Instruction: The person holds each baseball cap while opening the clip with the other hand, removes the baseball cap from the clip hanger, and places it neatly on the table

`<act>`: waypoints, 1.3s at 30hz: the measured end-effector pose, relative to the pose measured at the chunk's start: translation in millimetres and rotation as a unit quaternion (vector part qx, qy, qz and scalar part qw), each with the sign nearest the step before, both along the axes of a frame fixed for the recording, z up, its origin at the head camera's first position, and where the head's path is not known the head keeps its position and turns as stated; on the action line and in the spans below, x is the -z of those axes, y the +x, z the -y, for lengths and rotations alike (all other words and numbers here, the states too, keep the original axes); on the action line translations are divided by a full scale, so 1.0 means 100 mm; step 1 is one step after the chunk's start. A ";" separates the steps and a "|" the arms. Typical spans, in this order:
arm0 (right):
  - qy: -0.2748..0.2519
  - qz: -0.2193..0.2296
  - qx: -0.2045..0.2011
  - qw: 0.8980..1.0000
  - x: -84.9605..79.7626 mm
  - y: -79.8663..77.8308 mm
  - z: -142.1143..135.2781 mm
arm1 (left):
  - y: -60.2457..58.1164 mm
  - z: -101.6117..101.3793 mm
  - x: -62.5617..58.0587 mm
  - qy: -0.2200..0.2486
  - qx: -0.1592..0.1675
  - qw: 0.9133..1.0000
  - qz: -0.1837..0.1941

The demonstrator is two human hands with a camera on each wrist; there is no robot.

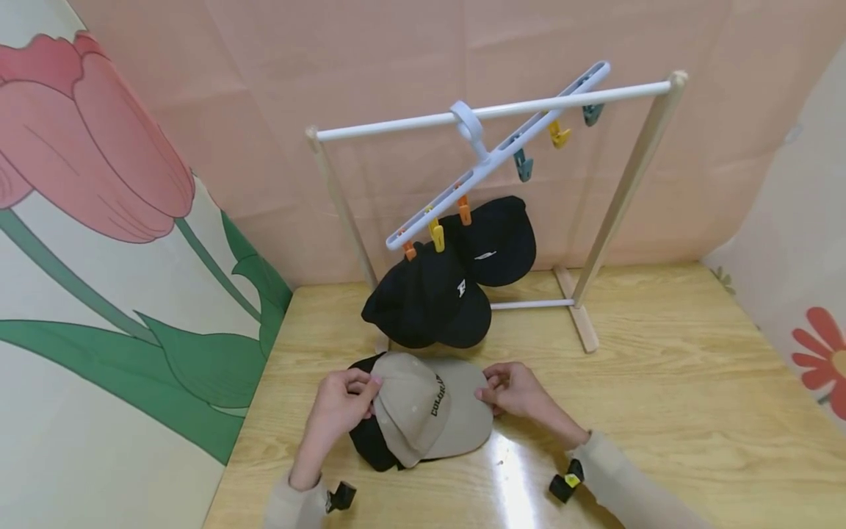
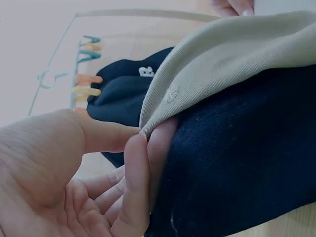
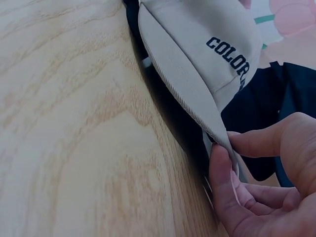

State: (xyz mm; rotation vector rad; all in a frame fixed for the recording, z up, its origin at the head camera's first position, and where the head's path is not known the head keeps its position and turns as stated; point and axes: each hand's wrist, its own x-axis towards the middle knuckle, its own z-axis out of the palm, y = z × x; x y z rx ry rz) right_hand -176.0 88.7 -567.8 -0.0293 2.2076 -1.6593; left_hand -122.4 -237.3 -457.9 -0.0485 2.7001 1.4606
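A beige baseball cap [image 1: 413, 404] with dark lettering lies over a black cap [image 1: 370, 443] on the table, its brim to the right. My left hand [image 1: 341, 402] pinches the edge of the beige crown between thumb and finger; in the left wrist view the pinched cloth [image 2: 197, 74] stands just above dark fabric [image 2: 237, 158]. At the other end my right hand [image 1: 518, 393] pinches the brim's edge, and the right wrist view shows the brim [image 3: 182, 84] between thumb and fingers. Behind, two black caps [image 1: 423, 301] hang from orange and yellow clips [image 1: 437, 235].
A pale blue hanger [image 1: 489, 162] hooks over the white bar [image 1: 396, 126] of a wooden-legged rack [image 1: 628, 191], slanting across it. Teal and yellow clips [image 1: 558, 134] on its far half hold nothing. The wooden table [image 1: 694, 411] meets flower-printed walls [image 1: 99, 147] at the sides.
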 end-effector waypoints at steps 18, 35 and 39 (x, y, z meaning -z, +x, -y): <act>0.025 -0.040 -0.002 0.999 0.02 0.01 -0.02 | 0.02 -0.06 -0.05 -0.084 0.000 0.995 -0.047; 0.060 -0.153 -0.016 0.986 -0.23 -0.10 -0.33 | 0.00 -0.15 -0.20 -0.163 -0.004 0.979 -0.121; 0.065 -0.198 0.003 0.978 -0.43 -0.18 -0.43 | -0.03 -0.22 -0.27 -0.166 0.004 0.976 -0.140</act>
